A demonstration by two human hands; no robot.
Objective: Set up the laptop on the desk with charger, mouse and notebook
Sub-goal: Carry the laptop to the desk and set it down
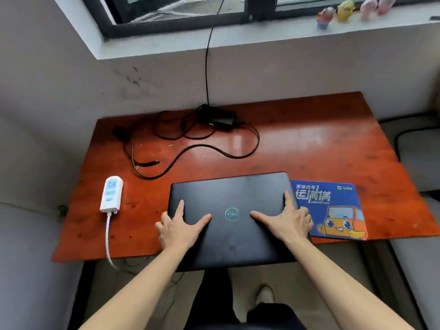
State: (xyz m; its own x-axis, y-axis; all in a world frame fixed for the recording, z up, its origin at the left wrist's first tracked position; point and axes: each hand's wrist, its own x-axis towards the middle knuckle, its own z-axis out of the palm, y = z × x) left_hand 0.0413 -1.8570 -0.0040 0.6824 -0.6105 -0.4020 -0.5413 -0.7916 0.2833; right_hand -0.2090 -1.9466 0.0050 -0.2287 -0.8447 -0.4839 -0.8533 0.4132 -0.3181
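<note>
Gripping one closed laptop [232, 236]: left hand [177, 228], right hand [289, 225]; one charger [220, 119].

Left hand [177, 231] and right hand [289, 223] fingers curl unseen beneath the laptop [234, 244].

**Closed Dell laptop [231, 194] overhanging the desk [309, 139]**

The left hand [177, 226] and right hand [289, 222] are gripping the black laptop by its sides, thumbs lying on the lid. A blue mouse pad [333, 210] is sitting just beside it. Behind, the charger [220, 117] is lying among tangled cable, and a white power strip [111, 194] is lying to the left.
</note>
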